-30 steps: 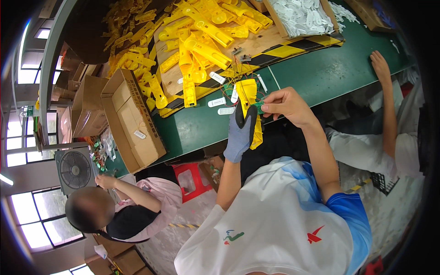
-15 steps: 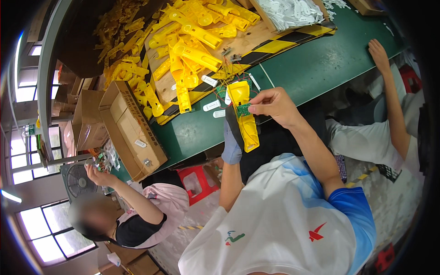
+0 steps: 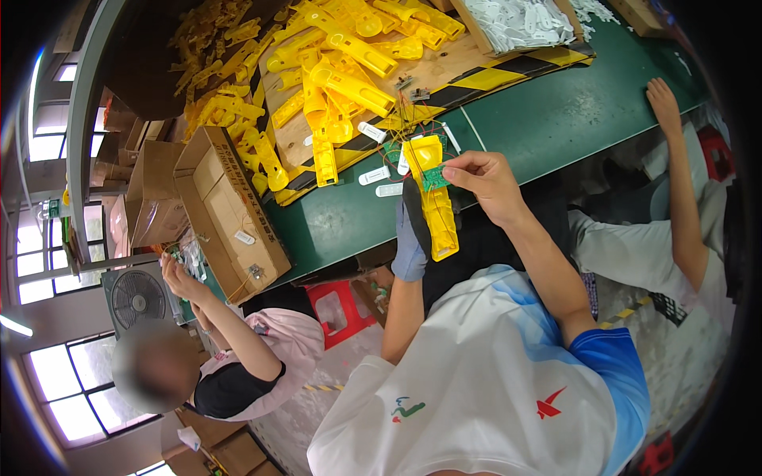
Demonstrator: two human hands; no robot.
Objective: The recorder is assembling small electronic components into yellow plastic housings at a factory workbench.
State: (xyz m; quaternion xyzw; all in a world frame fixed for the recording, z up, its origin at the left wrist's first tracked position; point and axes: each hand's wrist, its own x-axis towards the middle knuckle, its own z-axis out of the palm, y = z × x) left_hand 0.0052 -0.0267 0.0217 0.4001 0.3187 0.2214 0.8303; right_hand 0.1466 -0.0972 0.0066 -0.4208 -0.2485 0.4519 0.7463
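Note:
My left hand (image 3: 412, 238), in a grey glove with a black palm, grips a long yellow plastic housing (image 3: 442, 225) upright over the table's near edge. Between the thumb and fingers of my right hand (image 3: 486, 181) is the edge of a small green circuit board (image 3: 434, 178), which lies against the middle of the housing. Thin wires run from around the board up toward the table. Just beyond the housing, several white plastic tags (image 3: 375, 175) lie on the green table (image 3: 333, 230).
Yellow housings (image 3: 349, 87) are heaped on a wooden board edged with striped tape (image 3: 484, 78). A box of white parts (image 3: 520, 28) stands at the far right, a cardboard tray (image 3: 226, 214) at left. Co-workers sit on both sides; one hand (image 3: 663, 103) rests on the table.
My right hand and the circuit board have shifted slightly up and to the right, the board now more tilted. The left co-worker's hands have come together. The view has turned a little.

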